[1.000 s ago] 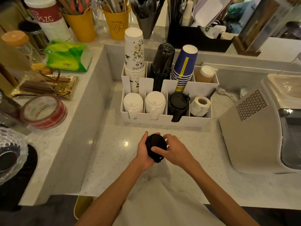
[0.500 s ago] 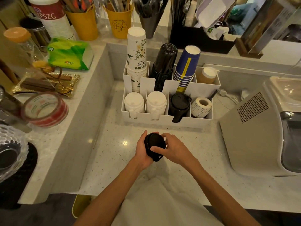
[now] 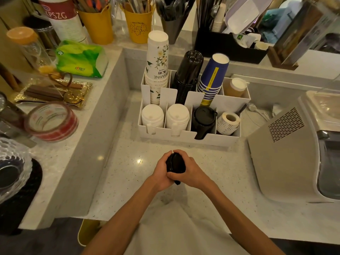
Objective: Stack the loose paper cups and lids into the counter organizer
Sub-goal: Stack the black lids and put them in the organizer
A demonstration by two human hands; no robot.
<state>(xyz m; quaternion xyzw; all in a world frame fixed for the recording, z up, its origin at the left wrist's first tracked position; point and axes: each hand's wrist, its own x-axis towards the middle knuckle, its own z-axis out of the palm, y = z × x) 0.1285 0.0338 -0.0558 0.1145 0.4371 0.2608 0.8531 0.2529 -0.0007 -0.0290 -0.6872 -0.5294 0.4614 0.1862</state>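
A small stack of black lids [image 3: 175, 164] is pressed between my left hand [image 3: 161, 172] and my right hand [image 3: 191, 173], just above the speckled counter in front of the white organizer [image 3: 185, 135]. The organizer's back row holds a white jasmine cup stack [image 3: 157, 65], a black cup stack [image 3: 187, 76], a blue cup stack [image 3: 213, 76] and a brown bottle [image 3: 236, 87]. Its front row holds two stacks of white lids [image 3: 152, 115] [image 3: 177, 116], a stack of black lids [image 3: 203, 119] and a label roll [image 3: 228, 122].
A grey machine [image 3: 294, 150] stands at the right. On the raised ledge at the left lie a red tape roll [image 3: 51, 121], a green tissue pack [image 3: 81, 58] and a gold tray [image 3: 53, 92]. Yellow utensil pots [image 3: 138, 21] line the back.
Both hands have closed tighter around the black lids and the stack has turned more edge-on. The view has shifted slightly.
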